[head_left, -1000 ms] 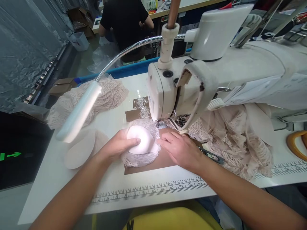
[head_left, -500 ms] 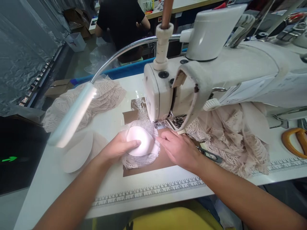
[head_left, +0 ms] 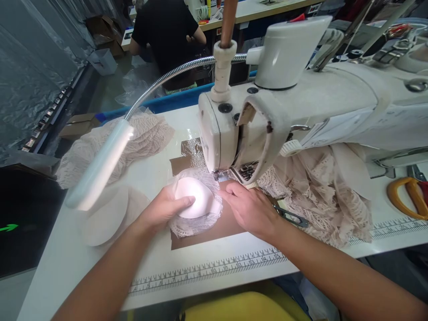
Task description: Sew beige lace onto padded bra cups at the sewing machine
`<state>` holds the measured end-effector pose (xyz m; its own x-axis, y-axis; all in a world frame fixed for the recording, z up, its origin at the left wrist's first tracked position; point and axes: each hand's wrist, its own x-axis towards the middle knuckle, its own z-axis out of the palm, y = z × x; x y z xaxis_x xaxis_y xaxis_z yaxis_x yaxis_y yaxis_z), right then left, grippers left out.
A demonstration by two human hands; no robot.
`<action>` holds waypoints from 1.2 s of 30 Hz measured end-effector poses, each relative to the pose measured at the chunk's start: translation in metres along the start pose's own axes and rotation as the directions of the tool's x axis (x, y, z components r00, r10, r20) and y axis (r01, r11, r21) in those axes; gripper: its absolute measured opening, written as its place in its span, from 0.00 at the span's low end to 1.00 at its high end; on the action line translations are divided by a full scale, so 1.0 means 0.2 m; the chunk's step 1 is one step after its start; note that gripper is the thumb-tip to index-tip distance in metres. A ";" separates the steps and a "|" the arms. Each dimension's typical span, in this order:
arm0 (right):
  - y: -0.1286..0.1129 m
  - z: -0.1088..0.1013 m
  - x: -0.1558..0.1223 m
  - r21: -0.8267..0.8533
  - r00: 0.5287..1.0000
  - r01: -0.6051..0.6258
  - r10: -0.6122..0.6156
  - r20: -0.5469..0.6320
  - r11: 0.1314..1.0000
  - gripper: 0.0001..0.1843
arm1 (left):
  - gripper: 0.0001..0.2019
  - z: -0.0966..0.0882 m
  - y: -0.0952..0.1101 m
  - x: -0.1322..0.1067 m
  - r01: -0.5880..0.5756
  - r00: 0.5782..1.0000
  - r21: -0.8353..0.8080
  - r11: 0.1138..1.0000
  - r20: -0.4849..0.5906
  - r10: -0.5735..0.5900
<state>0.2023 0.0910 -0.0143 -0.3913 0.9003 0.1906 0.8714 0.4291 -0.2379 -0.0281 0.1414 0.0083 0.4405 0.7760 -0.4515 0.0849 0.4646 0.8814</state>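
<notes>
A white moulded bra cup (head_left: 200, 203) lies against beige lace fabric (head_left: 189, 228), just left of the sewing machine's presser foot (head_left: 222, 176). My left hand (head_left: 163, 208) is closed on the cup, thumb on top and the other fingers hidden beneath the lace. On the right, my right hand (head_left: 250, 208) has curled fingers, their tips at the lace's right edge, apparently pinching it. The needle area (head_left: 216, 171) is close behind the lace. Brown tape (head_left: 230, 223) covers the table under both hands.
The sewing machine head (head_left: 217, 129) rises behind my hands. A gooseneck lamp (head_left: 103, 165) hangs at left over piled lace (head_left: 147, 138) and another cup (head_left: 107, 218). Right are bunched lace (head_left: 327, 191), thread snips (head_left: 292, 217) and orange-handled scissors (head_left: 396, 196). A person (head_left: 163, 35) sits beyond.
The whole view has shifted slightly. Both hands, the bra cup and the lace keep nearly the same place beside the presser foot.
</notes>
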 end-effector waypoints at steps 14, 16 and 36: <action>0.00 0.02 0.05 -0.063 0.997 -0.034 0.029 -0.066 0.997 0.22 | 0.30 -0.02 -0.02 0.05 -0.120 0.987 -0.044 0.992 -0.110 0.114; 0.01 0.02 0.04 -0.033 0.995 -0.018 0.014 -0.095 0.999 0.22 | 0.29 -0.02 -0.02 0.05 -0.135 0.986 -0.037 0.990 -0.106 0.130; 0.01 0.02 0.04 -0.089 0.996 0.066 -0.071 -0.062 0.994 0.18 | 0.27 -0.04 -0.04 0.04 -0.222 0.969 0.047 0.974 -0.105 0.226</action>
<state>0.2002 0.1002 -0.0174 -0.4334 0.8612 0.2656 0.8666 0.4791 -0.1393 -0.0330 0.1464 -0.0040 0.3519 0.9012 -0.2529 0.0271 0.2603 0.9651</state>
